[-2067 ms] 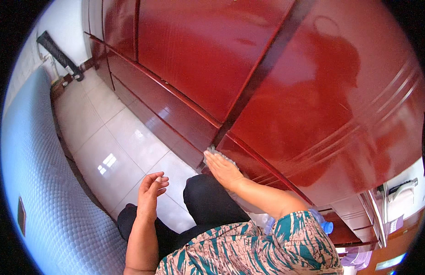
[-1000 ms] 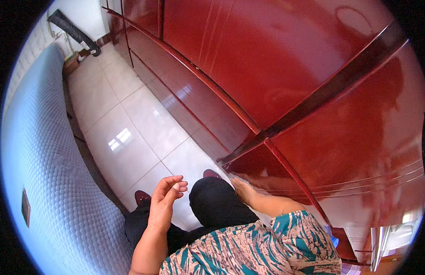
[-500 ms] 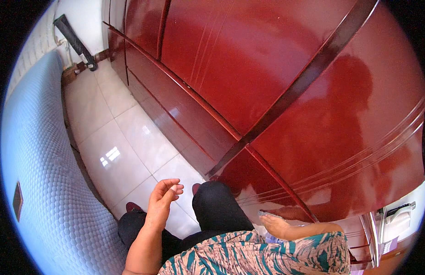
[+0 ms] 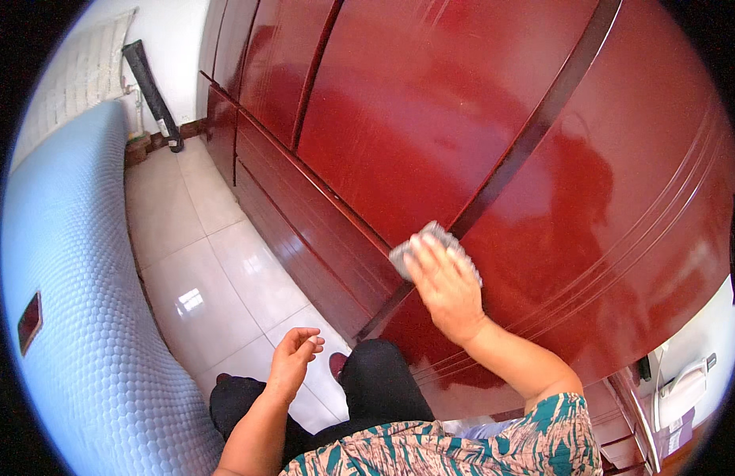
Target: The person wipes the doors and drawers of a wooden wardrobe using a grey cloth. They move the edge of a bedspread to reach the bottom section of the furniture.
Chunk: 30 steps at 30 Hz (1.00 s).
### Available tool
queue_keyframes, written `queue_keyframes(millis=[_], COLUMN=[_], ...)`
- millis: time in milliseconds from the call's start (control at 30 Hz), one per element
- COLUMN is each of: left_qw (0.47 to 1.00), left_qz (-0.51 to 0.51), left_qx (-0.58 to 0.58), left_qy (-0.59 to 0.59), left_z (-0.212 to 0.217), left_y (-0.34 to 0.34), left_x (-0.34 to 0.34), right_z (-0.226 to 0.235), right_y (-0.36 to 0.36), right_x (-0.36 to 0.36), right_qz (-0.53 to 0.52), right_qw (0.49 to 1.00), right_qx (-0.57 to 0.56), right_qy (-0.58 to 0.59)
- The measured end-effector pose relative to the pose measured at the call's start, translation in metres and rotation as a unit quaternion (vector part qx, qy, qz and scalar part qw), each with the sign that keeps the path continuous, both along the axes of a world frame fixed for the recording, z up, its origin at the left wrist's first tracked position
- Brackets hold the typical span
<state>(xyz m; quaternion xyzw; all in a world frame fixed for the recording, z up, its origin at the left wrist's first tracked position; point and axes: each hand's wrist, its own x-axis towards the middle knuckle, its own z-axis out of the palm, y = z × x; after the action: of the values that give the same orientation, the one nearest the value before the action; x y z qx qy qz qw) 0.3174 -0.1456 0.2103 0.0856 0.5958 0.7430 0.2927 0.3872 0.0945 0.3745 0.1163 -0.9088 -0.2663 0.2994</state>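
Note:
My right hand (image 4: 447,285) presses a grey cloth (image 4: 432,236) against a glossy dark-red wardrobe (image 4: 383,135), where an upright dark strip meets the horizontal ledge. The cloth is bunched under the fingers and shows past their tips and along the hand's right side. In front of my left knee, my left hand (image 4: 294,357) hangs in the air with nothing in it. Its fingers are loosely bent, with the thumb a little apart from them.
To the left stands a bed with a light-blue quilted cover (image 4: 90,262). Pale glossy floor tiles (image 4: 233,254) run between it and the wardrobe. A long black tubular object (image 4: 152,95) leans against the far wall. White items (image 4: 685,389) stand at the lower right.
My right hand has come up and forward from beside my body to the wardrobe, bringing the cloth onto its surface. My left hand has dropped slightly, and the view has shifted.

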Motion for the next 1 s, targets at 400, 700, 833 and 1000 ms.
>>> queue_keyframes(millis=[400,700,833,1000], left_qw=[1.0,0.97,0.96,0.94], left_qz=[0.022,-0.019,-0.034,-0.011], left_qx=[0.006,0.236,0.259,0.31], left_qy=[0.017,-0.058,-0.096,-0.143], left_z=[-0.01,-0.01,-0.006,-0.008], left_y=[0.014,0.033,0.039,0.041], left_x=[0.005,0.007,0.009,-0.006], right_z=[-0.082,-0.147,-0.146,-0.159], right_y=[-0.017,-0.049,-0.056,-0.043], right_x=[-0.05,-0.04,-0.041,-0.045], right_qz=[0.125,0.121,0.133,0.099], right_qw=[0.893,0.042,0.078,0.075], right_qx=[-0.409,-0.958,-0.958,-0.972], right_qy=[-0.14,-0.258,-0.24,-0.197])
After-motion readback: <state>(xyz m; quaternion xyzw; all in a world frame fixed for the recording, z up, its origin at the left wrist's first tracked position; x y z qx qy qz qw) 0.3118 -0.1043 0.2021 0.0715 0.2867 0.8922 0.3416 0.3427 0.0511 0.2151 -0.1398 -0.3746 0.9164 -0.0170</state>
